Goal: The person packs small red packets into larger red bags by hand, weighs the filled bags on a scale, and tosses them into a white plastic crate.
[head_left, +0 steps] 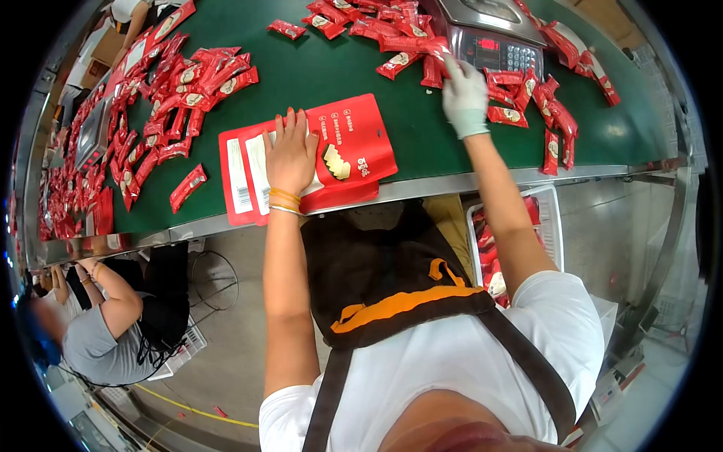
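My left hand (pixel 290 157) lies flat, fingers stretched out, on a red printed snack pouch (pixel 361 139). At least one more red pouch (pixel 343 197) shows beneath it, at the table's front edge. In a white glove, my right hand (pixel 465 98) is at the pile beside the scale. Its fingers are closed on a small red snack packet (pixel 435 47); the fingertips are partly hidden. Several loose red packets (pixel 506 115) lie just right of this hand. The digital scale (pixel 497 53), with a lit red display, stands right behind it.
A large heap of red packets (pixel 181 94) covers the table's left side, with another scale (pixel 93 134) there. Below the table edge on the right, a white basket (pixel 553 218) holds red packets. A seated co-worker (pixel 105 331) is at the lower left. The green table (pixel 301 71) has a metal edge.
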Motion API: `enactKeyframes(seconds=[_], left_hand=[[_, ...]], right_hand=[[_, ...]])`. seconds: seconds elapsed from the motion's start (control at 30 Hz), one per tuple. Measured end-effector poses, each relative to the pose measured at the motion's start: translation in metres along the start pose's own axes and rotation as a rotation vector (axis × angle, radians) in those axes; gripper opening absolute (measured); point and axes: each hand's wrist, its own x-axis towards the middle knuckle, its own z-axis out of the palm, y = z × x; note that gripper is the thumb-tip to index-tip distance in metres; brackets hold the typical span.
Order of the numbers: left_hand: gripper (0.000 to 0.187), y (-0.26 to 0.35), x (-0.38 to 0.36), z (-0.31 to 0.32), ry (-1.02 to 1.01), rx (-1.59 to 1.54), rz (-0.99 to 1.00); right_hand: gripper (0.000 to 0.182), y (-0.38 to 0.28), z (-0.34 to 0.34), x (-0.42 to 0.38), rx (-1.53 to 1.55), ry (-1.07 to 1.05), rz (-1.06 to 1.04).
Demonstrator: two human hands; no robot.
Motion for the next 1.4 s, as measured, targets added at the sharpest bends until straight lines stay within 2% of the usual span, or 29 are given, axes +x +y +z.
enactKeyframes(seconds=[0.03,0.1,0.13,0.17,0.23,0.3,0.37,0.43,0.47,0.5,0.57,0.7,0.77,0.8,0.97,1.03,1.1,1.17,1.23,1.27,1.3,1.33,1.37,1.4], left_hand=[[0.056,0.001,-0.001,0.002,-0.002,-0.004,0.000],[0.057,0.003,-0.001,0.001,-0.015,-0.006,0.000],[0.057,0.002,-0.001,0.001,-0.010,0.001,0.006],[0.058,0.001,0.000,0.002,-0.003,0.007,0.013],[0.058,-0.003,-0.005,0.001,-0.012,0.000,-0.003],[0.058,-0.001,0.001,0.000,-0.010,-0.011,-0.017],[0.058,-0.001,0.000,-0.002,-0.024,-0.141,-0.030],[0.058,-0.006,0.000,-0.001,-0.020,-0.165,-0.038],[0.058,-0.006,0.001,0.001,-0.021,-0.229,-0.058],[0.057,-0.006,0.002,0.003,-0.022,-0.291,-0.077],[0.057,-0.006,0.002,0.003,-0.036,-0.274,-0.064],[0.057,-0.003,0.002,-0.001,-0.053,-0.200,-0.018],[0.057,-0.004,0.003,-0.002,-0.048,-0.182,-0.019],[0.057,-0.005,0.002,-0.001,-0.054,-0.200,-0.018],[0.056,-0.004,0.006,0.002,0.005,-0.162,0.002],[0.056,0.001,0.002,-0.004,0.030,0.073,-0.006],[0.055,0.000,0.000,-0.002,0.025,0.042,0.003],[0.055,-0.001,-0.001,0.000,0.026,0.007,0.012],[0.055,-0.002,0.000,0.001,-0.006,0.050,0.003],[0.055,-0.002,0.003,0.001,0.003,0.041,-0.004],[0.055,-0.001,0.004,0.000,-0.003,0.029,-0.006],[0.054,-0.001,0.001,0.000,-0.018,0.020,-0.002],[0.054,0.000,0.000,0.000,-0.021,0.021,0.006],[0.054,-0.001,0.001,0.002,-0.028,0.020,-0.001]], right_hand=[[0.061,0.037,0.013,-0.022,-0.086,-0.174,-0.089],[0.063,0.044,0.017,-0.027,-0.105,-0.072,-0.160],[0.062,0.048,0.013,-0.021,-0.104,-0.123,-0.174],[0.062,0.048,0.011,-0.019,-0.104,-0.123,-0.174],[0.069,0.038,0.011,-0.018,0.019,-0.290,-0.002],[0.067,0.022,-0.004,-0.016,-0.003,-0.262,-0.037],[0.061,-0.014,-0.047,-0.030,0.504,-0.397,0.155],[0.057,-0.041,-0.068,-0.059,0.723,-0.485,-0.103],[0.055,-0.048,-0.075,-0.059,0.817,-0.512,-0.020],[0.055,-0.057,-0.082,-0.056,0.767,-0.701,-0.031],[0.056,-0.072,-0.066,-0.049,0.758,-0.617,-0.213],[0.055,-0.104,0.001,-0.022,0.812,-0.518,-0.357],[0.050,-0.122,0.024,-0.014,0.953,-0.844,-0.180],[0.049,-0.131,0.034,-0.011,1.023,-0.938,-0.179],[0.042,-0.174,0.055,-0.004,1.203,-1.103,-0.451],[0.039,-0.180,0.059,-0.008,1.227,-1.121,-0.485],[0.037,-0.175,0.058,-0.011,1.210,-1.103,-0.487],[0.034,-0.161,0.043,-0.010,1.181,-1.021,-0.403],[0.032,-0.135,0.006,0.000,1.217,-0.762,-0.123],[0.025,-0.104,0.031,0.006,0.837,-0.492,-0.317],[0.026,-0.078,0.032,0.014,0.648,-0.395,-0.178],[0.032,-0.050,0.044,0.024,0.411,-0.282,-0.161],[0.039,-0.014,0.058,0.047,0.123,-0.429,-0.212],[0.046,-0.010,0.059,0.045,0.102,-0.455,-0.216]])
